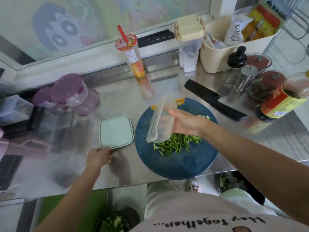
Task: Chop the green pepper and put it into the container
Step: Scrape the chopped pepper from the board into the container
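Home kitchen, steel counter, chopping board, seasoning jars

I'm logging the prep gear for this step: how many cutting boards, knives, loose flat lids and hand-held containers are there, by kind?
Cutting board: 1
Knife: 1
Loose lid: 1
Container, held in the right hand: 1
Total: 4

Upper pepper strips veiled by container; bowl cut by bottom edge; sauce bottle top blurred
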{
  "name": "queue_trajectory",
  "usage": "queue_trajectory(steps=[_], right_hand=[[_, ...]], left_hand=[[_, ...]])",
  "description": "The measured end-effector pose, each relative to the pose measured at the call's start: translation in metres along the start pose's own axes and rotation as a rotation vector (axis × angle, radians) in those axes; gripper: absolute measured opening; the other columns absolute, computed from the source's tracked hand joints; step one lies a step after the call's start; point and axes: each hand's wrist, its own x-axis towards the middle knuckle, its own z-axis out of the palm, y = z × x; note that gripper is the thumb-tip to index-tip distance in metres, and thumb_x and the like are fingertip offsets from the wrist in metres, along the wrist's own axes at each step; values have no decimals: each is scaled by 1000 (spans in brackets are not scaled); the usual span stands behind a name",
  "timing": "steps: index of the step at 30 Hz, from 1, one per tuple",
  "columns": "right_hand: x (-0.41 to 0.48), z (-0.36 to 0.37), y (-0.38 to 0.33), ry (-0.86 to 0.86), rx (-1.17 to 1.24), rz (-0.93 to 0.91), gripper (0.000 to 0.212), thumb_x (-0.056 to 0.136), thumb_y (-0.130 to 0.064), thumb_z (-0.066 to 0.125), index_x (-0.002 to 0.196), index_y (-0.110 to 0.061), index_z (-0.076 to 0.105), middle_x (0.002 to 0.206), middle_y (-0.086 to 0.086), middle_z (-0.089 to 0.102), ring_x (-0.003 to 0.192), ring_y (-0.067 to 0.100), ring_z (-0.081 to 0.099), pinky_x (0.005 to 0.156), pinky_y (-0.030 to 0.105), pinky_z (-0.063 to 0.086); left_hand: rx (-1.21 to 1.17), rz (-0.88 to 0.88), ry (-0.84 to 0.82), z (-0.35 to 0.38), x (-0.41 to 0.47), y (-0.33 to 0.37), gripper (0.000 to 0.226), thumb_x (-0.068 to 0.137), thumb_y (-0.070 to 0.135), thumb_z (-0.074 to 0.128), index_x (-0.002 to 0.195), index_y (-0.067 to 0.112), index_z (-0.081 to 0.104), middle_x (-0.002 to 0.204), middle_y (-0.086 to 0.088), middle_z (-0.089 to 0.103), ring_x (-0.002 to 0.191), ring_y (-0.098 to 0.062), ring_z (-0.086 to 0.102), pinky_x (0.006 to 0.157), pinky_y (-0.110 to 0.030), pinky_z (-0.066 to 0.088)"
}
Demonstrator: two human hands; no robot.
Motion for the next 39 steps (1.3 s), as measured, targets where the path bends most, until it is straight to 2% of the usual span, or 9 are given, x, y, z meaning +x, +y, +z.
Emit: queue_trajectory(steps=[4, 7, 10, 16, 21, 23, 27, 29, 39], right_hand=[[0, 9, -5, -42, -34, -19, 109, 56, -63, 80, 142, -12, 35, 139, 13, 50, 129, 29, 48, 105, 49, 40], [-3, 16, -9, -80, -65, -40, 85, 52, -66, 78, 122, -27, 51, 114, -7, 67, 113, 14, 60, 95, 37, 48], [-9, 29, -16, -111, -68, -70, 81, 48, -67, 79, 116, -33, 51, 107, -13, 70, 106, 5, 63, 88, 26, 52], [-25, 31, -31, -143, -28, -113, 80, 55, -63, 77, 117, -22, 49, 110, -11, 70, 107, 4, 63, 85, 20, 51], [-38, 9, -29, -13, -404, 0, 92, 69, -48, 78, 144, -27, 29, 141, -5, 48, 130, 12, 46, 107, 31, 39], [-49, -6, -30, 255, -577, 106, 86, 74, -43, 76, 145, -30, 29, 147, -4, 39, 131, 12, 42, 109, 34, 36], [-71, -49, -18, 968, -791, 177, 18, 86, -28, 63, 95, -12, 64, 87, 4, 61, 89, 19, 58, 79, 29, 43], [-81, -61, -9, 1033, -884, 326, 22, 87, -24, 56, 75, -5, 56, 70, 8, 54, 81, 27, 58, 70, 29, 38], [-84, -54, 18, 1091, -859, 454, 38, 91, -29, 52, 105, 5, 61, 100, 17, 59, 104, 34, 58, 72, 27, 37]], left_hand=[[606, 267, 163, -4, -24, 11, 54, 89, 28, 60, 130, -4, 45, 85, -3, 61, 95, -31, 60, 75, -31, 42], [175, 125, -243, 17, -58, 28, 42, 94, 40, 50, 109, 4, 63, 91, -6, 71, 69, -19, 59, 65, -29, 45], [-121, -60, -606, 45, -83, 44, 55, 94, 52, 36, 95, 5, 66, 89, -11, 73, 75, -18, 68, 69, -27, 50], [-259, -122, -746, 77, -87, 55, 41, 92, 43, 49, 100, 5, 62, 75, -8, 63, 66, -15, 63, 62, -25, 56], [-50, 125, -518, 86, -82, 56, 31, 98, 27, 47, 83, 12, 70, 94, -4, 69, 95, -21, 63, 85, -33, 51], [65, 219, -357, 83, -70, 52, 27, 96, 26, 50, 79, 19, 70, 102, -3, 67, 100, -19, 60, 95, -36, 48], [176, 308, -186, 79, -53, 35, 29, 95, 35, 45, 79, 28, 69, 109, -2, 62, 105, -22, 55, 101, -42, 42], [147, 289, -162, 81, -51, 26, 31, 96, 36, 42, 86, 25, 69, 113, -4, 61, 105, -23, 54, 95, -39, 44], [27, 284, -116, 91, -56, 8, 30, 98, 32, 38, 89, 22, 64, 112, -5, 58, 103, -22, 51, 89, -35, 41]])
